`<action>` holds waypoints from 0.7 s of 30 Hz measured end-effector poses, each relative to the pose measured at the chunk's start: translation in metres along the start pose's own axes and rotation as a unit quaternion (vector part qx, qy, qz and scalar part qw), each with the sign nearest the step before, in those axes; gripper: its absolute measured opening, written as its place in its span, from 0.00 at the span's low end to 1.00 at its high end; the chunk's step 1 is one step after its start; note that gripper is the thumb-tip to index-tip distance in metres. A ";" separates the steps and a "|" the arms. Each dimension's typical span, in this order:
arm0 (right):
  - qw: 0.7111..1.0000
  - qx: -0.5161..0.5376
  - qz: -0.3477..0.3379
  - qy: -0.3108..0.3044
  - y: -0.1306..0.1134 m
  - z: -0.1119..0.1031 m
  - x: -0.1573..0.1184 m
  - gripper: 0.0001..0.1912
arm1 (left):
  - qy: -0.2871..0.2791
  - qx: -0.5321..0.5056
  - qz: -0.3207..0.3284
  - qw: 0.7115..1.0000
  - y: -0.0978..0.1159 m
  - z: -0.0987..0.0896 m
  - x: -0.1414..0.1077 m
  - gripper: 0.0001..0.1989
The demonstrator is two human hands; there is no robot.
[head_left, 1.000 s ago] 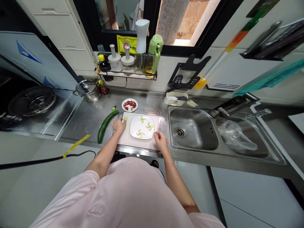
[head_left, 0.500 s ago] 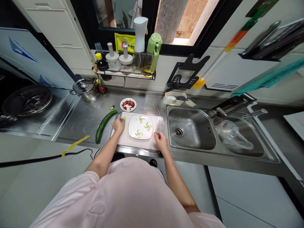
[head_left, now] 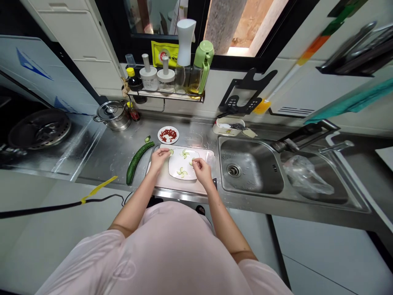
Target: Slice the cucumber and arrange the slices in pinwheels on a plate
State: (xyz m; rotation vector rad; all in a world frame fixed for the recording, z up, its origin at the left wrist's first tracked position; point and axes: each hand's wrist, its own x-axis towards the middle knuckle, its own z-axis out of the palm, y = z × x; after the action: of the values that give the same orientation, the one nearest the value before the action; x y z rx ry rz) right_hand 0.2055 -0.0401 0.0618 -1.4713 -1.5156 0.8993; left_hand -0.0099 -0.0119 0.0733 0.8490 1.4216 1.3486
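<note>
A white square plate (head_left: 175,170) rests on a pale cutting board (head_left: 162,180). Curved cucumber slices lie on it in pinwheel shapes, one of them (head_left: 182,172) near the front edge. At the plate's upper left corner, my left hand (head_left: 158,159) pinches a few pale green cucumber slices (head_left: 171,152). My right hand (head_left: 202,171) hovers over the right side of the plate, its thumb and fingers pinched together above a pinwheel that it partly covers. Whatever its fingertips hold is too small to make out.
Left of the board lie a whole cucumber (head_left: 137,162) and a cut cucumber end (head_left: 147,139). A small plate of chopped red pieces (head_left: 168,135) stands behind. A double sink (head_left: 250,164) is on the right, a lidded pot (head_left: 113,116) at the back left.
My right hand has moved from the board's right edge, left and up over the plate. My left hand has come right to the plate's corner with the slices. The view has shifted slightly.
</note>
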 end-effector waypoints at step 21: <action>0.981 -0.021 -0.182 -0.067 -0.066 0.018 0.016 0.08 | -0.138 0.037 0.060 0.988 0.030 0.010 -0.037 0.16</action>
State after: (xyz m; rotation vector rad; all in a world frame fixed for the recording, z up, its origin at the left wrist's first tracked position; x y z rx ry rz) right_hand 0.1619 -0.0273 0.1156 -1.1263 -1.8392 0.7591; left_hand 0.0066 -0.0387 0.1104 1.1387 1.2261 1.2184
